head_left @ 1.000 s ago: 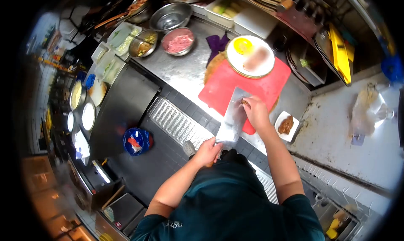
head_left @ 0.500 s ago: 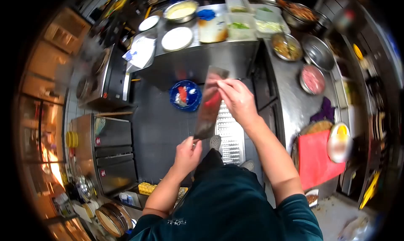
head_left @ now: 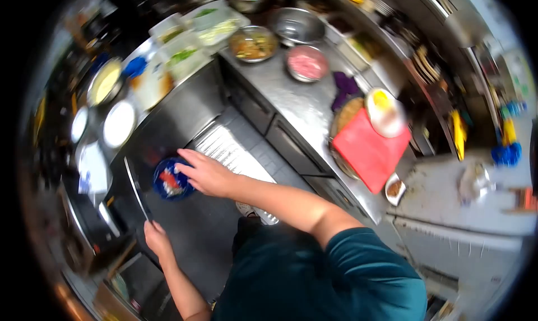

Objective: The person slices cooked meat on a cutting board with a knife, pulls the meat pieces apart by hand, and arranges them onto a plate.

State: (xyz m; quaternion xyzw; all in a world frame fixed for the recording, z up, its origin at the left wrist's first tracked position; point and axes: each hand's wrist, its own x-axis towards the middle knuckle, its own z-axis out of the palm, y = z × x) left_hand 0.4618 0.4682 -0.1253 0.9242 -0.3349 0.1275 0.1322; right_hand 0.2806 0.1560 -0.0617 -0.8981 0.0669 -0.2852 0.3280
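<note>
My left hand (head_left: 157,239) is closed around the near end of a cleaver (head_left: 136,186), whose flat metal blade is turned almost edge-on and points away from me. To the right of it, my right hand (head_left: 207,172) is raised with its fingers apart and nothing in them. On the floor below stands a round blue-lined bin (head_left: 159,189) with red and white scraps inside. My right fingertips overlap its rim in the view but look well above it.
On the right counter (head_left: 280,97) lie a red cutting board (head_left: 372,147), an oval white dish (head_left: 385,112), a bowl of pink meat (head_left: 307,64) and a purple cloth (head_left: 344,90). White plates (head_left: 119,123) stand at the left. A metal floor grate (head_left: 224,147) runs beneath me.
My view has turned right. My right hand has let go of the cleaver's far end and opened. The left hand keeps hold and has turned the blade edge-on.
</note>
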